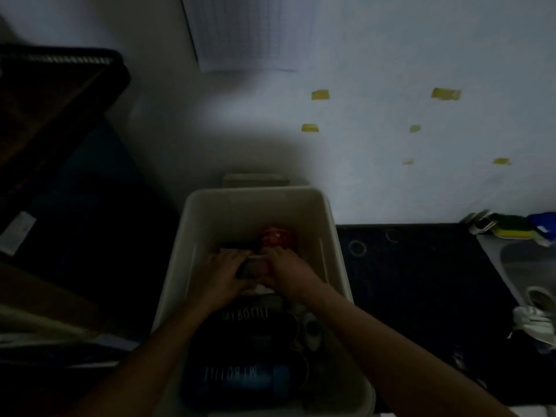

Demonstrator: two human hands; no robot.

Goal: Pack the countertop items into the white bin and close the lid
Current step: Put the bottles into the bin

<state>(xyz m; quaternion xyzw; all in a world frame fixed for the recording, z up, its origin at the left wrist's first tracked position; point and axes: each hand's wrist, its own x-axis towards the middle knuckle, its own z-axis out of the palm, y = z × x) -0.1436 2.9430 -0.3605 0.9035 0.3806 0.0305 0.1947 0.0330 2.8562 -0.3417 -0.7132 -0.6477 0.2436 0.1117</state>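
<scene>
The white bin stands open below me on the dark countertop. Both hands reach inside it. My left hand and my right hand are together on a small dark item between them; the dim light hides what it is and how the fingers hold it. Just beyond the hands lies a red round object with white dots. Nearer to me two dark bottles lie flat, one black and one blue, both lettered. No lid is in view.
The black countertop stretches to the right of the bin. A sink with a yellow-green sponge sits at the far right. A dark rack rises at the left. Yellow tape pieces dot the wall.
</scene>
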